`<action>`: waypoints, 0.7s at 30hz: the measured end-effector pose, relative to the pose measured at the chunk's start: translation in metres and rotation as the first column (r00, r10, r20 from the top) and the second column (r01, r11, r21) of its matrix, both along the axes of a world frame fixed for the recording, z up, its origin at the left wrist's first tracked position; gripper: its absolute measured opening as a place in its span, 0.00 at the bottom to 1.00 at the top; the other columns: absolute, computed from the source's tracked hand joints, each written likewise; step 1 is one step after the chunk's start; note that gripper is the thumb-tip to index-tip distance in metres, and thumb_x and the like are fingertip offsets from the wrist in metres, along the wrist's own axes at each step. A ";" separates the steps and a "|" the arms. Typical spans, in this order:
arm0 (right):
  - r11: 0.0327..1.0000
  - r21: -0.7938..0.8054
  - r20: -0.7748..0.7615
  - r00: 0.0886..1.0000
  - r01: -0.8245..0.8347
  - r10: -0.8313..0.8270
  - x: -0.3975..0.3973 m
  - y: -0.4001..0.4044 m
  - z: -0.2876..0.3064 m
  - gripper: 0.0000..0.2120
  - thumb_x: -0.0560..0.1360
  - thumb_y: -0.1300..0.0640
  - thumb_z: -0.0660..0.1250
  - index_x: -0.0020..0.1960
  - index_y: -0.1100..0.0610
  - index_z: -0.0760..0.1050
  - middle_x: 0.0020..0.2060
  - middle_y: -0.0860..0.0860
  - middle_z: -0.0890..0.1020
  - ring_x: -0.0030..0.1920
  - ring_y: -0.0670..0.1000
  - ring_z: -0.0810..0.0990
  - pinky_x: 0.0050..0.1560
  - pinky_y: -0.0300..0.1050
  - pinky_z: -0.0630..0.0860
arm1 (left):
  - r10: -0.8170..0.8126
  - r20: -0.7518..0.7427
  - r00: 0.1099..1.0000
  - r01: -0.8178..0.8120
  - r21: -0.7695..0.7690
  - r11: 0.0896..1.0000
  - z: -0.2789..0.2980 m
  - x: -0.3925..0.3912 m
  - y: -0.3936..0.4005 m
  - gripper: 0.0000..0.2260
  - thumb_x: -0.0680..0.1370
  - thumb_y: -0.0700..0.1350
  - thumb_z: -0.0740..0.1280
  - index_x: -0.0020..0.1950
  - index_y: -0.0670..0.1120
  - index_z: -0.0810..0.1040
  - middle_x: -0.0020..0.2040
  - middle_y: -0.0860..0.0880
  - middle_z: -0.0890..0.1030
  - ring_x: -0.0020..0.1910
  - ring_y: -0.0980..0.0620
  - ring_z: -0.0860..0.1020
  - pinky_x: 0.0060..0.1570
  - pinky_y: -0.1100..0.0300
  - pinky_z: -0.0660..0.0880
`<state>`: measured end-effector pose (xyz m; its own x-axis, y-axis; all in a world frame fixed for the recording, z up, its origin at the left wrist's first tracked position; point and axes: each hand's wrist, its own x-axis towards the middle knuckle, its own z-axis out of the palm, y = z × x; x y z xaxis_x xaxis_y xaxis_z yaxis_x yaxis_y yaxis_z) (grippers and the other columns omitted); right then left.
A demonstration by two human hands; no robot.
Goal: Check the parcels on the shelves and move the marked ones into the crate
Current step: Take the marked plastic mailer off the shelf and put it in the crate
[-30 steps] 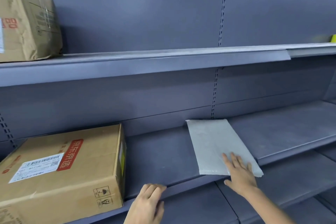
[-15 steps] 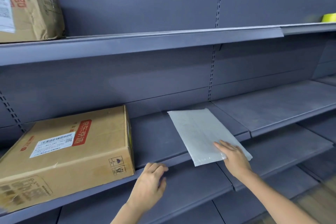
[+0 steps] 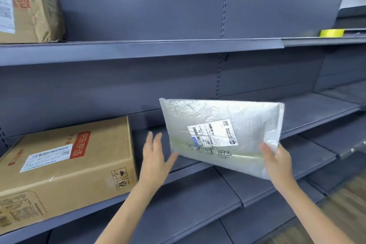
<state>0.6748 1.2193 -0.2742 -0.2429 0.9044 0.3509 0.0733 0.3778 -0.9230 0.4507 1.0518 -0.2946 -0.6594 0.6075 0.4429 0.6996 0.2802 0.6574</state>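
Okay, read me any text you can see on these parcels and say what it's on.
"京东京造": red patch on the large carton.
Carton's white label and side print: too small.
Padded mailer, held by the right hand: printed label and handwriting unreadable.
Upper box: red print and label blurred.

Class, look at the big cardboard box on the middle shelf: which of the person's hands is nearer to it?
Left. The left hand hovers open just right of the cardboard box, not touching it. The right hand is farther right, gripping the white mailer at its lower corner.
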 end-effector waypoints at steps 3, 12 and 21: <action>0.996 -0.068 -0.088 0.995 -0.051 0.045 0.010 0.003 0.013 0.06 0.78 0.63 0.60 0.53 0.57 0.74 0.43 0.45 0.78 0.45 0.48 0.77 0.47 0.42 0.70 | 0.025 0.126 0.992 -0.036 0.087 0.996 0.021 -0.006 -0.002 0.44 0.70 0.54 0.72 0.76 0.44 0.49 0.77 0.45 0.52 0.75 0.47 0.52 0.72 0.53 0.53; 0.959 -0.205 -0.221 0.964 -0.198 0.151 0.005 0.001 0.013 0.08 0.78 0.62 0.61 0.56 0.56 0.73 0.47 0.49 0.80 0.49 0.51 0.79 0.46 0.43 0.73 | -0.330 0.536 0.777 0.122 0.386 0.914 0.042 -0.003 -0.035 0.17 0.66 0.39 0.74 0.51 0.48 0.74 0.47 0.49 0.83 0.42 0.53 0.83 0.35 0.62 0.79; 0.910 0.227 0.366 0.896 -0.348 0.251 -0.024 -0.024 0.072 0.46 0.62 0.52 0.78 0.72 0.42 0.55 0.73 0.43 0.59 0.74 0.39 0.50 0.71 0.47 0.53 | -0.246 0.142 0.959 0.249 0.001 0.969 0.129 -0.023 -0.094 0.13 0.67 0.41 0.75 0.45 0.56 0.79 0.43 0.53 0.84 0.45 0.53 0.82 0.48 0.50 0.78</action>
